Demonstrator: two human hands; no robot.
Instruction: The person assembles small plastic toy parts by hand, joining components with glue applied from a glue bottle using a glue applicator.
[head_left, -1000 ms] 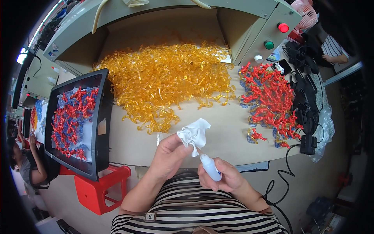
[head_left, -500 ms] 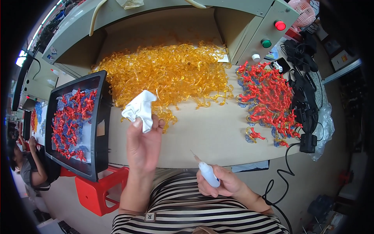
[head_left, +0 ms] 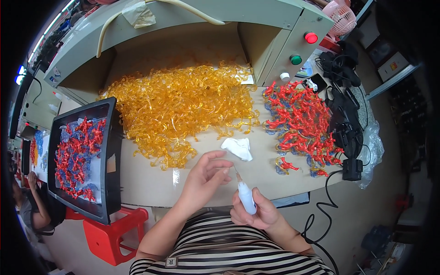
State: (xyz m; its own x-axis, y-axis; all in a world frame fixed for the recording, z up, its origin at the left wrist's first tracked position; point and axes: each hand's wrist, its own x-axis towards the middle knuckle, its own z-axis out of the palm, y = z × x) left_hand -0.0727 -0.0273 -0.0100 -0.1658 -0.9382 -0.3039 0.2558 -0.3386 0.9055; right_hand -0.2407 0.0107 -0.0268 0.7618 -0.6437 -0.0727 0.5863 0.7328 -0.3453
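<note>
The white cloth point(head_left: 237, 149), pinched in the left hand half a second ago, now lies crumpled on the worktable point(head_left: 151, 185), and the left hand point(head_left: 206, 178) has come back toward the small bottle point(head_left: 246, 198). That hand's fingers are loosely curled and apart, its fingertips near the bottle's thin needle tip point(head_left: 237, 175); whether they touch it cannot be told. The right hand point(head_left: 256, 213) keeps its fingers wrapped round the pale bottle, which tilts slightly, needle pointing up and away from the person's striped top point(head_left: 215, 243).

The cloth rests just beyond the left fingertips, between a broad heap of clear amber curled pieces point(head_left: 183, 101) and a cluster of red, blue and amber pieces point(head_left: 300, 123) on the right. At the left stands a tilted black tray point(head_left: 114, 149) holding more red and blue pieces point(head_left: 75, 160), with a red stool point(head_left: 103, 240) below it.
</note>
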